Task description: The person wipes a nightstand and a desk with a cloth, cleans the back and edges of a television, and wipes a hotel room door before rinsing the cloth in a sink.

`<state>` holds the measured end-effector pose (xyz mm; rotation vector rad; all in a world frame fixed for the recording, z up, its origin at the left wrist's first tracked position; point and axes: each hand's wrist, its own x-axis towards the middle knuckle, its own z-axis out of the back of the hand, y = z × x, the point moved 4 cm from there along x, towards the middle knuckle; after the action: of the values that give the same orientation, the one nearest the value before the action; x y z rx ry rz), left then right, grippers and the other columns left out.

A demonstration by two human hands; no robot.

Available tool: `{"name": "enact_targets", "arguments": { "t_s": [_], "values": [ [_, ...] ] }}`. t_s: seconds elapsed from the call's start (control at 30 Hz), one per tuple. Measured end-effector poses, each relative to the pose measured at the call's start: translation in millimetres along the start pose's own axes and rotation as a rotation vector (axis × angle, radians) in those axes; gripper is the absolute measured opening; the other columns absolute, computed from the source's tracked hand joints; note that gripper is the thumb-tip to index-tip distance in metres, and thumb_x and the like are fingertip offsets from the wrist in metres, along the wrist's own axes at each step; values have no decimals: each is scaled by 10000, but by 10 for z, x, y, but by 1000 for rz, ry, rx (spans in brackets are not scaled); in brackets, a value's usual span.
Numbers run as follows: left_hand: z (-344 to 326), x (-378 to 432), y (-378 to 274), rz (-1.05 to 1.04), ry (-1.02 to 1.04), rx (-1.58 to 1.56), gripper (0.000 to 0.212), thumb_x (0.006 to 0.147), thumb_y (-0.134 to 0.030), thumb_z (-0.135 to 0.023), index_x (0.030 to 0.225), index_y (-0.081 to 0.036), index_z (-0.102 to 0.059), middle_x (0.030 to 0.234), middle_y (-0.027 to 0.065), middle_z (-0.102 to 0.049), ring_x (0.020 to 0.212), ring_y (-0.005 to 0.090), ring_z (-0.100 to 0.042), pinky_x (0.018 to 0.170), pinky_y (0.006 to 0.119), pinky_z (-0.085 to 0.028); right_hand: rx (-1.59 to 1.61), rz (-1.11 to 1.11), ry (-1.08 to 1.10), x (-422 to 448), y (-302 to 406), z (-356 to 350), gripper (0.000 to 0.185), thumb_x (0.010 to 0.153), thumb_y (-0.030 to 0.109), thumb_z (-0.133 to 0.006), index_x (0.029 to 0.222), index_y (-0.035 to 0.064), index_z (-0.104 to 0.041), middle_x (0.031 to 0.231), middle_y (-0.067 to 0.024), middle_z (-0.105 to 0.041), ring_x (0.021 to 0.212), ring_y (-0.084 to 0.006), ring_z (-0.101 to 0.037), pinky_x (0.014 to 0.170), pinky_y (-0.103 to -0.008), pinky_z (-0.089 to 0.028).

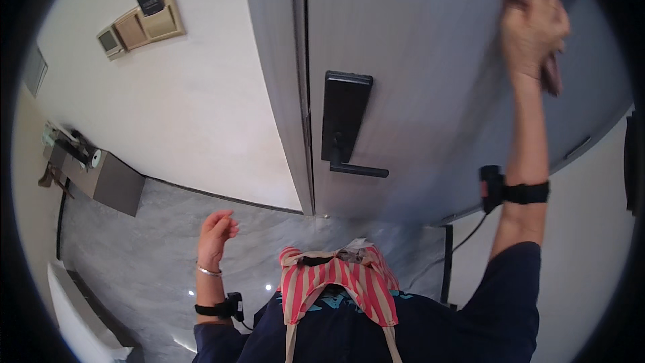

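My right hand (pixel 536 35) is raised high and grips a dusty-pink cloth (pixel 552 73), pressing it against the upper part of a grey door (pixel 418 25). Folds of the cloth stick out above and below the fingers. Lower on the door, well to the left of that hand, is a black lock plate (pixel 347 106) with a black lever handle (pixel 360 169). My left hand (pixel 216 237) hangs in the air above the floor, empty, with its fingers loosely bent. It touches nothing.
A grey door frame (pixel 282 60) borders a white wall with a gold-coloured switch panel (pixel 146 25). Far left stands a grey cabinet (pixel 106 176) with items on top. Grey marble-look floor (pixel 151 242) lies below. A striped apron (pixel 337 282) hangs on my chest; cables trail from both forearm straps.
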<state>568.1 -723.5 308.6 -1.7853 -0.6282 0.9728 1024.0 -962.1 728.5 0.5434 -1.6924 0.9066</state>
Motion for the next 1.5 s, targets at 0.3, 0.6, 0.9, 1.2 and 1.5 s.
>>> {"name": "enact_targets", "arguments": {
  "t_s": [0.3, 0.6, 0.9, 1.2, 1.5],
  "values": [
    [-417, 20, 36, 109, 238, 102, 229, 954, -158, -555, 1142, -35, -594, 886, 69, -663, 753, 147, -632, 676, 269, -514, 346, 255, 448, -2595, 1295, 411, 92, 755, 287, -659, 825, 229, -674, 1266, 114, -551, 1159, -160, -445, 915, -434, -325],
    [-56, -122, 150, 130, 149, 13, 217, 953, -143, -546, 1134, -37, -598, 885, 68, -663, 747, 148, -636, 674, 261, -513, 453, -116, 327, -1277, 1207, 107, 225, 690, 78, -637, 911, 105, -670, 1207, -54, -593, 1103, -296, -478, 889, -421, -395],
    [85, -320, 380, 168, 6, 30, 216, 950, -133, -544, 1134, -35, -599, 894, 74, -664, 748, 148, -636, 679, 258, -513, 536, 238, 390, -2348, 2241, 313, 138, 639, 247, -694, 775, 246, -670, 1148, 150, -571, 1088, -97, -475, 905, -447, -287],
    [465, -844, 747, 88, -182, -115, 211, 946, -126, -544, 1123, -24, -599, 853, 69, -656, 728, 159, -639, 646, 262, -525, 582, 65, 592, -3153, 1314, 639, 166, 687, 157, -688, 848, 175, -656, 1124, 76, -608, 1058, -179, -509, 860, -399, -367],
    [246, -491, 889, 180, -88, -113, 208, 944, -108, -525, 1122, -22, -593, 863, 69, -663, 732, 151, -643, 652, 263, -531, 691, -134, 934, -2943, 1974, 840, 313, 649, 53, -665, 949, 140, -660, 1127, -22, -616, 1091, -279, -505, 906, -422, -407]
  ]
}}
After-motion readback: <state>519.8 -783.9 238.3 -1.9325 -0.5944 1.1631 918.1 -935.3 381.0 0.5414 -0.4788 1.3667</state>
